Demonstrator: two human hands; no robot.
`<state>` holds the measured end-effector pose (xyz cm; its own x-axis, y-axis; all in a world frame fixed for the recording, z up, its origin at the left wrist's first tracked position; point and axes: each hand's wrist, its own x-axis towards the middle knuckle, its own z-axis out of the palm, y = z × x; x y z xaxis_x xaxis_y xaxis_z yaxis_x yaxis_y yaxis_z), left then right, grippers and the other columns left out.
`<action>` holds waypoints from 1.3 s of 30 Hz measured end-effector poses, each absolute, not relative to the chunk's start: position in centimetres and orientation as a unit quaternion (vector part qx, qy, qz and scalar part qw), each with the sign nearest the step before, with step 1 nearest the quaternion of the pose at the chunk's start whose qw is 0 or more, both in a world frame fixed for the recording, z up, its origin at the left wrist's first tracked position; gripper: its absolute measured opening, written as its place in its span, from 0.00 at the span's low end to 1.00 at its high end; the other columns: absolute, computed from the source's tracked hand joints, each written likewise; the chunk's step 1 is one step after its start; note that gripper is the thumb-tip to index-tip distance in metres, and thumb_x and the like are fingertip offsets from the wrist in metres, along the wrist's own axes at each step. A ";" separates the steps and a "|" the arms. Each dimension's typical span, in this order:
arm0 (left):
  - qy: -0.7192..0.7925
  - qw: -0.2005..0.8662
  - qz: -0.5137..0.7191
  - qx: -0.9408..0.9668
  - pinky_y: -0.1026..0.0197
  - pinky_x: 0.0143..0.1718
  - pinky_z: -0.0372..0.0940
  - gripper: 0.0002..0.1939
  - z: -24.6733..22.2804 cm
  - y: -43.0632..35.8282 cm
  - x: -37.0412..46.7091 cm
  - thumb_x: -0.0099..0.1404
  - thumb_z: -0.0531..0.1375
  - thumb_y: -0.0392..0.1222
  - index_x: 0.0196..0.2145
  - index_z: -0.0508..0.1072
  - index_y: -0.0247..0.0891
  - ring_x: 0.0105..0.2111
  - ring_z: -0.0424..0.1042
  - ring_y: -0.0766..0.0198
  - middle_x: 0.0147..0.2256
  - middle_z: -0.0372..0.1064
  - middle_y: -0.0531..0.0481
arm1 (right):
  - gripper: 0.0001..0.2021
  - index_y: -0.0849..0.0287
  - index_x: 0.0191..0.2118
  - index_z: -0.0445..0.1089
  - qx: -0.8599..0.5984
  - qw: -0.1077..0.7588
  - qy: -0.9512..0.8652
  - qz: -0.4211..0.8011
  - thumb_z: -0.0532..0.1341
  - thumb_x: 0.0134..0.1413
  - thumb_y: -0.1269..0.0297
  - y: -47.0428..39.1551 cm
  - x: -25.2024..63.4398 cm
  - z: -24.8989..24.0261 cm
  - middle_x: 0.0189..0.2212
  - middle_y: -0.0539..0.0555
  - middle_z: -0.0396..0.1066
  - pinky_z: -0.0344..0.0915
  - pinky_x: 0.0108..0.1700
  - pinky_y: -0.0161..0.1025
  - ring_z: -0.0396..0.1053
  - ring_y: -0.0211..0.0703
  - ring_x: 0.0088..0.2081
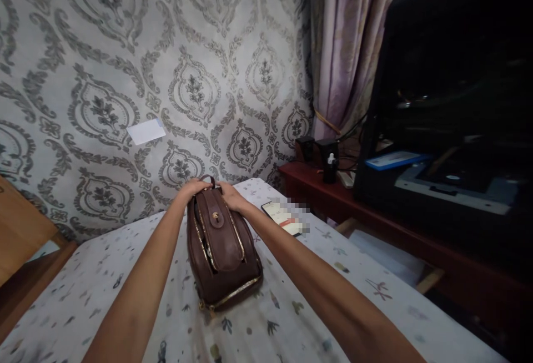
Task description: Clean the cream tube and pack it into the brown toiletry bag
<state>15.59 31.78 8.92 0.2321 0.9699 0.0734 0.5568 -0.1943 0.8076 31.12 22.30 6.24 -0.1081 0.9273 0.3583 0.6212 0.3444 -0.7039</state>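
Observation:
A dark brown leather backpack (pixel 244 241) lies on the patterned bed sheet (pixel 291 296), its top end pointing away from me. It has gold zips, a small top handle (pixel 208 179) and a flap with a round gold clasp. The front zip on the left side gapes a little. At the top left corner, my left hand (pixel 195 187) is closed on the backpack beside the handle. My right hand (pixel 231 195) grips the top right corner, with its fingertips hidden behind the leather. What is inside the bag cannot be seen.
A phone (pixel 283 217) with a lit screen lies right of the bag. Beyond the bed's right edge stands a dark red desk (pixel 303 177) with a large black screen (pixel 441 91) and a small bottle (pixel 330 169). A wooden board (pixel 25 230) rises at left.

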 end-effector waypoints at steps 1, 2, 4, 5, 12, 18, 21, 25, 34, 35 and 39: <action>0.540 0.339 0.290 0.713 0.57 0.24 0.63 0.12 9.0 31.8 15.8 0.42 0.70 0.45 0.19 0.73 0.37 0.20 0.70 0.55 0.17 0.70 0.47 | 0.21 0.62 0.54 0.70 -0.540 0.402 -0.713 0.197 0.61 0.54 0.65 21.7 31.2 6.0 0.53 0.60 0.73 0.64 0.54 0.43 0.70 0.52 0.53; 0.539 0.348 0.275 0.717 0.57 0.24 0.63 0.11 9.0 31.7 15.9 0.42 0.70 0.44 0.19 0.73 0.37 0.21 0.70 0.56 0.18 0.71 0.47 | 0.21 0.62 0.54 0.69 -0.539 0.410 -0.708 0.200 0.61 0.54 0.66 21.1 31.3 5.8 0.54 0.60 0.72 0.64 0.55 0.44 0.69 0.52 0.54; 0.529 0.362 0.257 0.723 0.59 0.26 0.63 0.09 9.1 31.5 16.0 0.42 0.69 0.43 0.21 0.75 0.37 0.21 0.70 0.58 0.19 0.72 0.48 | 0.21 0.62 0.54 0.69 -0.536 0.421 -0.702 0.205 0.61 0.53 0.67 20.3 31.2 5.6 0.54 0.60 0.71 0.62 0.57 0.44 0.67 0.51 0.55; 0.522 0.364 0.253 0.728 0.60 0.26 0.63 0.09 9.2 31.3 16.1 0.42 0.68 0.42 0.22 0.76 0.37 0.22 0.70 0.59 0.20 0.72 0.49 | 0.21 0.62 0.54 0.69 -0.535 0.426 -0.700 0.207 0.60 0.52 0.68 20.0 31.2 5.6 0.55 0.60 0.71 0.61 0.58 0.44 0.67 0.51 0.56; 0.497 0.330 0.263 0.758 0.61 0.28 0.60 0.07 9.7 31.0 15.9 0.43 0.68 0.42 0.20 0.75 0.37 0.23 0.67 0.61 0.19 0.70 0.52 | 0.23 0.63 0.56 0.69 -0.530 0.438 -0.692 0.219 0.58 0.53 0.71 19.1 30.8 5.9 0.58 0.61 0.68 0.57 0.62 0.46 0.64 0.52 0.60; 0.486 0.311 0.308 0.756 0.61 0.27 0.58 0.08 9.2 30.8 15.9 0.44 0.67 0.44 0.19 0.74 0.37 0.22 0.65 0.63 0.18 0.67 0.53 | 0.23 0.60 0.56 0.70 -0.523 0.445 -0.694 0.216 0.60 0.54 0.69 18.6 31.0 6.0 0.57 0.59 0.70 0.57 0.62 0.46 0.64 0.51 0.60; 0.484 0.318 0.332 0.745 0.61 0.27 0.58 0.11 9.0 30.6 15.8 0.44 0.67 0.47 0.20 0.74 0.37 0.22 0.65 0.63 0.18 0.68 0.53 | 0.19 0.59 0.55 0.71 -0.524 0.445 -0.696 0.209 0.59 0.57 0.67 18.1 31.0 6.3 0.55 0.58 0.71 0.60 0.59 0.44 0.67 0.49 0.56; 0.477 0.324 0.352 0.737 0.61 0.27 0.59 0.14 9.0 30.3 15.8 0.43 0.68 0.50 0.20 0.73 0.37 0.23 0.65 0.63 0.19 0.67 0.53 | 0.15 0.59 0.50 0.75 -0.527 0.438 -0.701 0.201 0.57 0.60 0.67 17.6 31.0 6.7 0.51 0.59 0.74 0.62 0.56 0.42 0.69 0.49 0.53; 0.449 0.334 0.381 0.736 0.62 0.28 0.60 0.17 8.8 29.7 15.6 0.42 0.67 0.53 0.21 0.73 0.37 0.24 0.65 0.64 0.20 0.68 0.53 | 0.15 0.56 0.49 0.77 -0.541 0.422 -0.699 0.200 0.57 0.61 0.64 17.7 31.0 6.8 0.55 0.57 0.73 0.59 0.62 0.44 0.62 0.53 0.63; 0.448 0.335 0.382 0.736 0.62 0.28 0.60 0.17 8.8 29.7 15.5 0.42 0.67 0.54 0.21 0.73 0.37 0.24 0.65 0.64 0.21 0.68 0.52 | 0.16 0.56 0.50 0.77 -0.543 0.420 -0.699 0.201 0.57 0.61 0.63 17.7 31.0 6.7 0.56 0.58 0.73 0.58 0.62 0.44 0.62 0.54 0.64; 0.438 0.338 0.387 0.737 0.62 0.29 0.60 0.18 8.7 29.5 15.4 0.42 0.68 0.55 0.21 0.73 0.37 0.25 0.67 0.62 0.21 0.69 0.52 | 0.17 0.56 0.52 0.76 -0.544 0.418 -0.699 0.203 0.57 0.61 0.63 17.6 31.0 6.7 0.57 0.58 0.71 0.58 0.62 0.44 0.61 0.53 0.64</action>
<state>15.37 29.51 8.73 0.3165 0.9082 0.2739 0.3848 -0.3868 0.8380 30.98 17.59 6.75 -0.0590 0.9302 0.3624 0.5905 0.3252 -0.7386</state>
